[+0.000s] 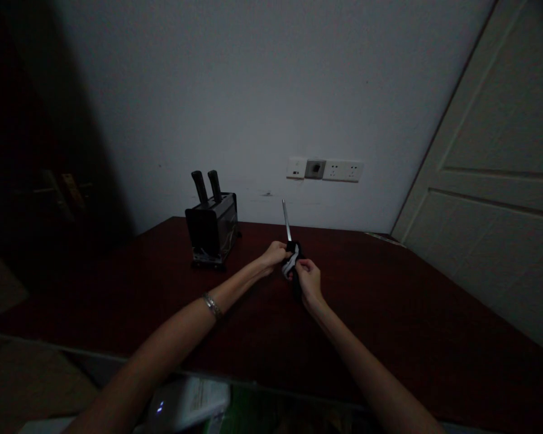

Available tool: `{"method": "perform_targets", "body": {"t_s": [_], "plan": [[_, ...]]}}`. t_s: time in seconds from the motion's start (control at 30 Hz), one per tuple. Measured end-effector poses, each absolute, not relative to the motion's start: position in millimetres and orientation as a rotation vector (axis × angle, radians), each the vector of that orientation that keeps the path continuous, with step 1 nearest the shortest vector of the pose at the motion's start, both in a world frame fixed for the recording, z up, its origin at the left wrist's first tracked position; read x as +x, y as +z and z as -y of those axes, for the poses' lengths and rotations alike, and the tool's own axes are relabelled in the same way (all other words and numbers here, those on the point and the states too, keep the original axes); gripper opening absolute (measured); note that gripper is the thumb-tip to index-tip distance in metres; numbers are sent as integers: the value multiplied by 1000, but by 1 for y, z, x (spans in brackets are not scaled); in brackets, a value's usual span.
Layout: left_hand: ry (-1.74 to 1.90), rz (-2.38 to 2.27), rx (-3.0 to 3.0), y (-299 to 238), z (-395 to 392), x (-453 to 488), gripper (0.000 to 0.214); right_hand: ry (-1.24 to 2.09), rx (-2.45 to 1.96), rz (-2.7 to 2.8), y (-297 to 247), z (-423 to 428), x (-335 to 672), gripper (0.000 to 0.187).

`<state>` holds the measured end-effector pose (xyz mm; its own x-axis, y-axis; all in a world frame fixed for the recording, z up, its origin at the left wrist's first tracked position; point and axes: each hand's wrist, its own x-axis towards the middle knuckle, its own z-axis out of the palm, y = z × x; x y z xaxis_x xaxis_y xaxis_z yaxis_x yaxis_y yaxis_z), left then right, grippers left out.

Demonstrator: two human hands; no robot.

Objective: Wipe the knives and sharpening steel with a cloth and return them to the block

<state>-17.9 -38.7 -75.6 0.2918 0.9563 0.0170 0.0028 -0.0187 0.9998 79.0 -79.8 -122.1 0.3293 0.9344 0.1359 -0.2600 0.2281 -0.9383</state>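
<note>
Both hands meet over the table around a dark object with a thin silver rod or narrow blade (pixel 286 220) pointing away toward the wall. At the base of the rod is a black-and-white piece (pixel 291 263) that looks like bunched cloth. On its left side, my left hand (pixel 274 254) is closed with the fingertips against it. From the right, my right hand (pixel 309 280) pinches it between thumb and fingers. A black part extends below, partly covered by my right hand. Dim light hides the object's exact kind.
On the dark red table (pixel 253 319), left of my hands, stands a black box-shaped holder (pixel 212 229) with two black handles (pixel 207 185) sticking up. Wall sockets (pixel 342 170) are behind. A white device (pixel 192 401) with small lights sits below the front edge. A panelled door (pixel 493 181) is at right.
</note>
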Motion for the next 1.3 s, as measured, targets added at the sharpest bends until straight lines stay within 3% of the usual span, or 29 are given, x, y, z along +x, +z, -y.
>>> {"method": "perform_targets", "body": {"t_s": [0.4, 0.83, 1.3], "plan": [[1126, -1333, 1373, -56, 27, 12, 16, 942, -1003, 751, -113, 87, 79, 27], [1250, -1293, 1122, -16, -13, 1, 3, 1090, -912, 771, -112, 98, 67, 37], [1629, -1239, 725, 10, -55, -15, 13, 1170, -907, 804, -117, 102, 56, 34]]}}
